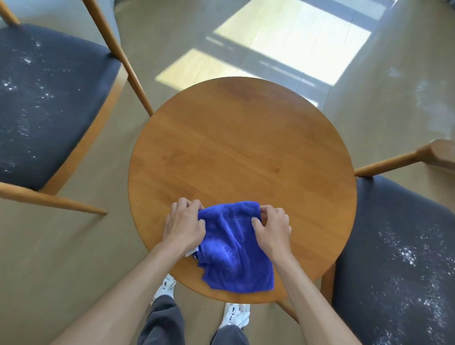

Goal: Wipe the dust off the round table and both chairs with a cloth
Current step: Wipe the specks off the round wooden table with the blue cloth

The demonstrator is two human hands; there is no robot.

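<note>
A blue cloth lies on the near part of the round wooden table. My left hand grips the cloth's far left corner, and my right hand grips its far right corner. The tabletop looks free of white dust. To the left stands a wooden chair with a dark seat speckled with white dust. A second chair's dark seat at the right also carries white dust.
The left chair's wooden leg slants down toward the table's left edge. The right chair's armrest has white specks on it. White powder lies on the floor at the far right. My white shoes stand under the table's near edge.
</note>
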